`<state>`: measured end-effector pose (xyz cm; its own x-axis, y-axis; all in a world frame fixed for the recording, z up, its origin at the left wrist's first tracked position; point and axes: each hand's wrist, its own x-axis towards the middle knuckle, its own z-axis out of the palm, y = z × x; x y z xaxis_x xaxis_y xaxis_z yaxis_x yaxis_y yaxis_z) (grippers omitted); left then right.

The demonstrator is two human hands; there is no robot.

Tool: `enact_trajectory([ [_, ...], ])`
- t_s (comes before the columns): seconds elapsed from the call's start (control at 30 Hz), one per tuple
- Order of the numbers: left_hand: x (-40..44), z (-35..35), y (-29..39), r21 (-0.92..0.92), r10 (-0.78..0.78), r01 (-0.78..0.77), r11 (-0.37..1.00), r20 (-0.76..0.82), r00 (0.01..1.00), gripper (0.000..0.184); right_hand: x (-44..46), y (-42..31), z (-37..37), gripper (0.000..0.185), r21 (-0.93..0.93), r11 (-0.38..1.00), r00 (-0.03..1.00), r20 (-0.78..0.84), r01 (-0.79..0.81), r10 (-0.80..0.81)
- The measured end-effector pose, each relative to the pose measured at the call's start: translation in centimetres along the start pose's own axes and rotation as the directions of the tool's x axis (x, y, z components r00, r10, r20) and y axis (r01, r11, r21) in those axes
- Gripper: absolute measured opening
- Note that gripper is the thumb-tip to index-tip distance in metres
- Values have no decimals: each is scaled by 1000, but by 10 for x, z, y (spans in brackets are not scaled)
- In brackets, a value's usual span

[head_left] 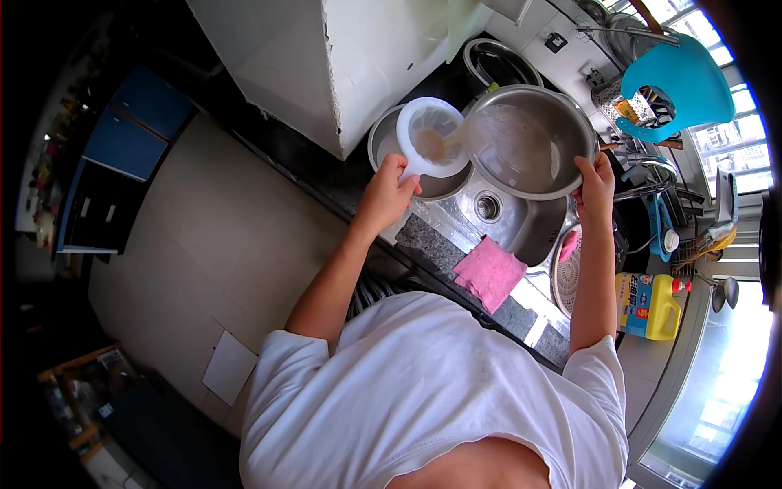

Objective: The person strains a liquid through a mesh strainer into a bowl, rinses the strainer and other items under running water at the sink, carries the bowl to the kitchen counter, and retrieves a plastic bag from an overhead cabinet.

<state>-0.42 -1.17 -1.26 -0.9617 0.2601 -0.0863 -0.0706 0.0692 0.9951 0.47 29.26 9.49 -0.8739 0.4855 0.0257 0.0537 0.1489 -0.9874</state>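
My left hand (pixel 391 194) is closed around the handle of a round white strainer (pixel 417 114). Brownish liquid shows inside it. Below the strainer is a steel bowl (pixel 444 187), partly hidden. My right hand (pixel 595 181) grips the rim of a large steel basin (pixel 570 122) holding cloudy liquid. The basin is tilted toward the strainer, and a pale stream runs over its left edge into it. Beneath the basin lies the steel sink (pixel 521 232) with its drain (pixel 488 206) showing.
A pink cloth (pixel 490 273) lies on the grey counter edge (pixel 436 244). Right of the sink are a perforated steel colander (pixel 564 281), a faucet (pixel 652 173) and a yellow jug (pixel 652 306). A turquoise plastic item (pixel 688 77) hangs at upper right. A white wall corner (pixel 330 98) juts out on the left.
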Motion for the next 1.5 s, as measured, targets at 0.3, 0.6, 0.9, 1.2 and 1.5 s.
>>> enact_trajectory([
  [0.3,0,-1,2,28,-31,31,999,19,999,20,-2,-3,3,14,-11,1000,1000,6,0,0],
  [0.6,0,-1,3,-4,-32,32,999,20,999,20,0,-2,3,13,-9,1000,1000,17,14,-14],
  [0.9,1,-2,1,-13,-35,35,999,24,999,20,2,0,4,14,4,1000,1000,16,19,-20],
  [1.2,1,-2,3,-17,-29,29,999,14,999,20,2,-3,4,15,-3,999,999,21,37,-36],
  [1.5,1,-4,-4,-181,-86,103,978,98,991,21,4,-7,6,16,-6,1000,1000,-1,23,-23],
])
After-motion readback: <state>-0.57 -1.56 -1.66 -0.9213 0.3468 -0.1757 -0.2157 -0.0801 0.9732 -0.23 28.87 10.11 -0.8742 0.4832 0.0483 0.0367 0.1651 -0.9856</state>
